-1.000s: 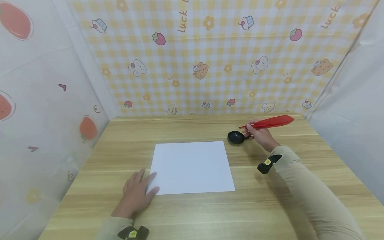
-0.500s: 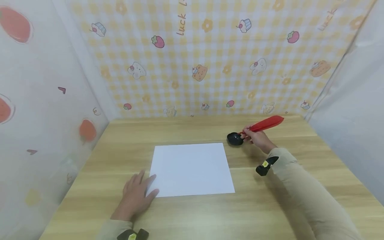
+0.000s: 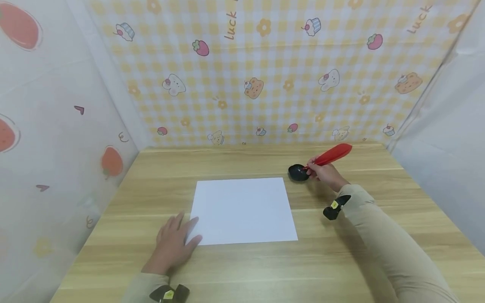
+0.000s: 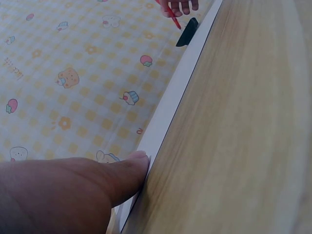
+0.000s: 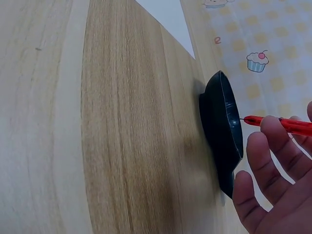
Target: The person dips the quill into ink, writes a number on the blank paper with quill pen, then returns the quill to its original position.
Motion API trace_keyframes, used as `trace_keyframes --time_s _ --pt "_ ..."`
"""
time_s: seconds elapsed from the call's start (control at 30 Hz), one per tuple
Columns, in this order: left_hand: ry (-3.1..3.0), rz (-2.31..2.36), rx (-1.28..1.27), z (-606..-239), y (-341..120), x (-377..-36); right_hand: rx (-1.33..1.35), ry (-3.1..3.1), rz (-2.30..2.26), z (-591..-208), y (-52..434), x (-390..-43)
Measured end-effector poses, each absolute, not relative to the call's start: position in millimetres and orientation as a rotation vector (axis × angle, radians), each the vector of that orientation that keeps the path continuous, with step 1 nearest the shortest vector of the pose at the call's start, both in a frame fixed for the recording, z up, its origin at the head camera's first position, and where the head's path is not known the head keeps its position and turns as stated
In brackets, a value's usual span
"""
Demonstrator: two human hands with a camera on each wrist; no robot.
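My right hand (image 3: 326, 174) pinches a red feather quill pen (image 3: 334, 154) near its lower end, with the plume slanting up to the right. The pen's thin tip points at the bowl of a small black pan (image 3: 298, 172). In the right wrist view, the red shaft (image 5: 295, 126) ends in a fine point at the pan's opening (image 5: 222, 117); whether it touches inside cannot be told. My left hand (image 3: 171, 244) lies with fingers spread at the left edge of a blank white sheet of paper (image 3: 246, 210), its thumb and index finger on the sheet.
A light wooden table (image 3: 242, 273) bears everything. Behind it hangs a yellow checked cloth (image 3: 235, 63), with pale cloth walls (image 3: 64, 126) at both sides. The pan stands just beyond the paper's far right corner.
My right hand has tilted the quill pen and brought its tip down and left to the black pan's bowl. The left hand and the paper stay in place.
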State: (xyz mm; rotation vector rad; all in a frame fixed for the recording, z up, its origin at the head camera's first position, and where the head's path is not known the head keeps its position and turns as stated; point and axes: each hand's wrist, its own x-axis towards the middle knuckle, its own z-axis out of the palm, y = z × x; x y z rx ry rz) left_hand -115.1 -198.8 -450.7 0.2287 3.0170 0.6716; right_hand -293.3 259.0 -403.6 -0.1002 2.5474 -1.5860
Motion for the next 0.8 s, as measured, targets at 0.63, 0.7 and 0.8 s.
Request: trace_keyframes --time_s 0.63,0.7,0.8 --pt "2.996 0.654 0.209 -447.5 -198.1 -114.2 -0.069 2.582 -1.48 -412.5 255.6 -300.8" --pt "2.995 0.654 0.207 -447.4 -198.1 -114.4 -0.077 2.602 -1.461 -412.9 255.2 -301.8" --pt "2.992 0.657 0.203 -447.3 -198.1 -114.8 -0.095 2.632 -1.427 -413.4 254.7 -302.9"
